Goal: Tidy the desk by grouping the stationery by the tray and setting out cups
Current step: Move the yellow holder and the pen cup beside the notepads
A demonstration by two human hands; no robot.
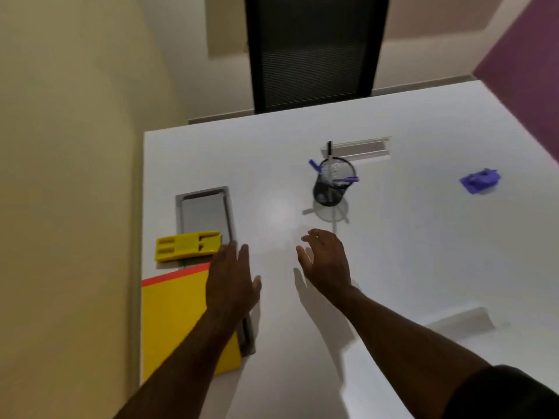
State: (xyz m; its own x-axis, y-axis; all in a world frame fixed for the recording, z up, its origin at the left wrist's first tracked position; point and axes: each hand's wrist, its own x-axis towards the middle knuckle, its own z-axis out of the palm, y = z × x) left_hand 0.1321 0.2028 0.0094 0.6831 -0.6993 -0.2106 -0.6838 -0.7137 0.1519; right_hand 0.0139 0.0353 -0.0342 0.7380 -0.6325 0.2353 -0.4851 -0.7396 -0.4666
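- Hands hovering open and empty over counter near edge: left hand (231, 285) flat, right hand (325, 261) loosely curled.
- Mesh pen cup (332, 184) sitting mid-counter with pens (348, 179) sticking out; looking light, tippy, best gripped round the wall.
- Grey tray (205, 213) lying by left edge, yellow stapler (187, 245) touching it, yellow folder (175, 316) nearer.
- Purple object (480, 180) sitting well apart toward right edge; nothing blocking.

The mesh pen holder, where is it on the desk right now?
In the head view the mesh pen holder stands upright at mid-desk, beyond the right hand and untouched, just in front of the silver slot in the desk.
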